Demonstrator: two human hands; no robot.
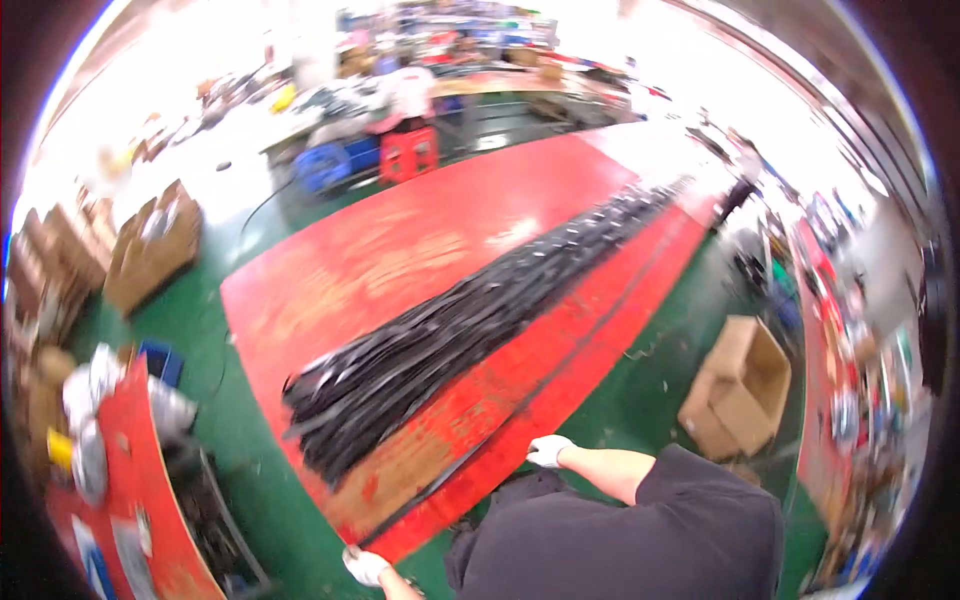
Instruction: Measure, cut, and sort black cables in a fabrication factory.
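On the long red table (400, 230) lies a thick bundle of long black strips (440, 345), running away toward the far right. A single thin black strip (490, 447) lies apart from it, along the table's near side. My left hand (366, 567), in a white glove, is at the table's near corner, its fingers closed at the near end of that strip. My right hand (550, 451), also white-gloved, is at the near long edge, a little right of the strip. Blur hides its fingers, and nothing shows in it.
An open cardboard box (737, 388) stands on the green floor to the right. Another carton (152, 247) is at the left, and a red side table (140, 480) at the lower left. A red stool (409, 153) stands beyond the table. Another person (742, 178) is at the far right.
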